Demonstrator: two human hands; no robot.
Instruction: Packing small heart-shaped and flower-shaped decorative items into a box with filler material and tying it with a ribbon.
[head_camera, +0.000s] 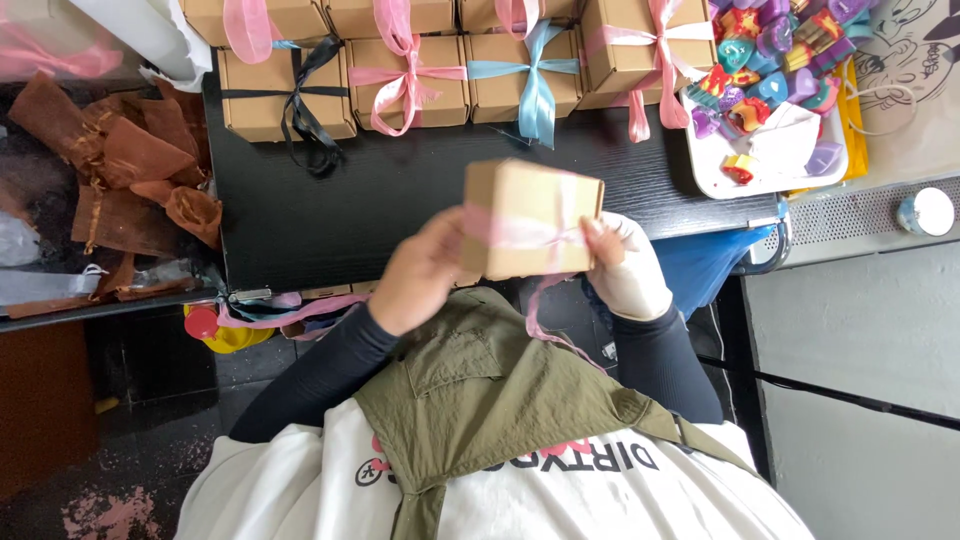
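Black wood-grain tabletop (420, 200) fills the middle of the view, with a dark floor below and a pale wall off at three o'clock. At nine o'clock a heap of rust-brown sheer fabric pouches (130, 160) lies beside the table. Along twelve o'clock runs a row of small brown cardboard boxes: one tied with black ribbon (288, 95), one with pink ribbon (408, 82), one with light blue ribbon (525, 75). At the centre, held up above the table edge, is the small brown cardboard box wrapped in pale pink ribbon (530, 218). The left hand (420, 275) grips its left side, fingers curled around the box and the ribbon. The right hand (625, 265) has its fingers pinched together on the ribbon at the box's right edge, and a loose pink tail hangs toward six o'clock. By my reading the ribbon is being tied round the box, and the next move calls for drawing the ends snug while the box stays steady. At two o'clock a white tray of bright heart-shaped soaps (760, 100) sits on the table. Motion blurs the box and ribbon, so whether a knot exists cannot be told; the far row of boxes is cut off by the top edge.
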